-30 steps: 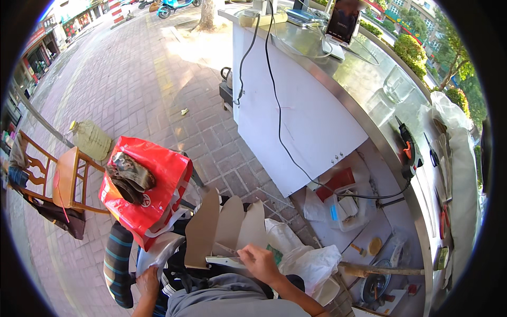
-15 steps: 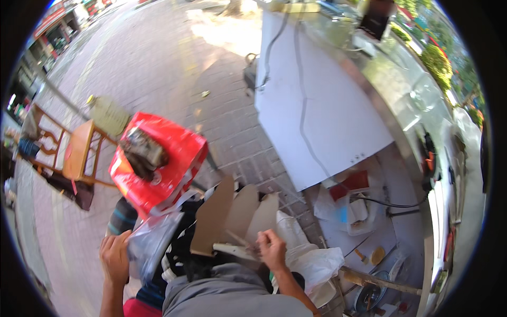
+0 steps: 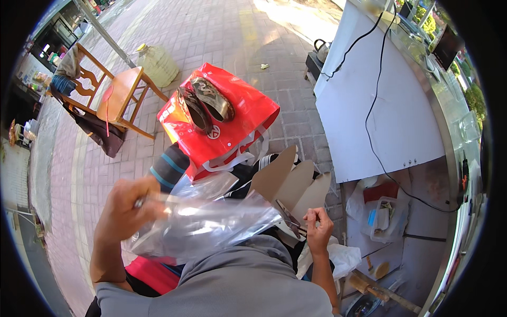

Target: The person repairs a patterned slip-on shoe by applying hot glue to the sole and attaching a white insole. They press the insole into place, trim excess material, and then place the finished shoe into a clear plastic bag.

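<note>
Raised at the left, my left hand (image 3: 132, 206) is closed on a sheet of clear plastic (image 3: 211, 224), blurred by motion and trailing across my lap. My right hand (image 3: 318, 227) is closed at the right of my lap. By its fingers lies a slim, shiny metal tool (image 3: 289, 217), pointed at its far end; its exact kind is unclear. Several tan shoe-sole-shaped cardboard pieces (image 3: 296, 182) stand beyond that tool. In front of me, a pair of camouflage-patterned shoes (image 3: 206, 105) rests on a red bag (image 3: 245, 113).
At the left stands a wooden chair (image 3: 124, 92), with a yellowish plastic jug (image 3: 157, 66) beyond. A white panel (image 3: 380, 111) with a black cable rises at the right. Below it are a clear plastic box (image 3: 388, 222), a wooden-handled hammer (image 3: 377, 288) and a white plastic bag (image 3: 343, 256).
My left hand has risen and swung inward, drawing the clear plastic sheet rightward across my lap. The view has turned left, so the surroundings appear farther right. My right hand stays closed.
</note>
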`<state>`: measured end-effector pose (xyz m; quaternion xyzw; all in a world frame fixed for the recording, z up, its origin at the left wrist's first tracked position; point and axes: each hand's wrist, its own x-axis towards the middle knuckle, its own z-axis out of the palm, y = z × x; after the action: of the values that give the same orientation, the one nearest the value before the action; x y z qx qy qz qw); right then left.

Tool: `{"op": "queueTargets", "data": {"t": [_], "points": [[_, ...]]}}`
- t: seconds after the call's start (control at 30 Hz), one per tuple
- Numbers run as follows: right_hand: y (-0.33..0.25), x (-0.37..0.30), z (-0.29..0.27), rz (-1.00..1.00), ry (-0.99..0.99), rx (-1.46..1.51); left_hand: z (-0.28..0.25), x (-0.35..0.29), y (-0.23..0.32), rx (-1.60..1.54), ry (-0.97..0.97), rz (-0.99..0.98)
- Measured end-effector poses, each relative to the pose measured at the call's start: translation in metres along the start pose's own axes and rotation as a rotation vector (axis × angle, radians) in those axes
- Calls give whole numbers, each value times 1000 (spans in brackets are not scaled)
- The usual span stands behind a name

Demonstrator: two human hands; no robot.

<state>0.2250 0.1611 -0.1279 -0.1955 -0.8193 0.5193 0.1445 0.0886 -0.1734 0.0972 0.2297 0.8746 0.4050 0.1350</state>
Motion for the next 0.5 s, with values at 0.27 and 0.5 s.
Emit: {"op": "queueTargets", "data": {"t": [0.27, 0.5], "points": [[-107, 22, 66, -337, -390, 115, 32, 14, -63, -115, 19, -154], [-91, 48, 55, -213, -493, -19, 64, -48, -137, -224, 59, -476]]}}
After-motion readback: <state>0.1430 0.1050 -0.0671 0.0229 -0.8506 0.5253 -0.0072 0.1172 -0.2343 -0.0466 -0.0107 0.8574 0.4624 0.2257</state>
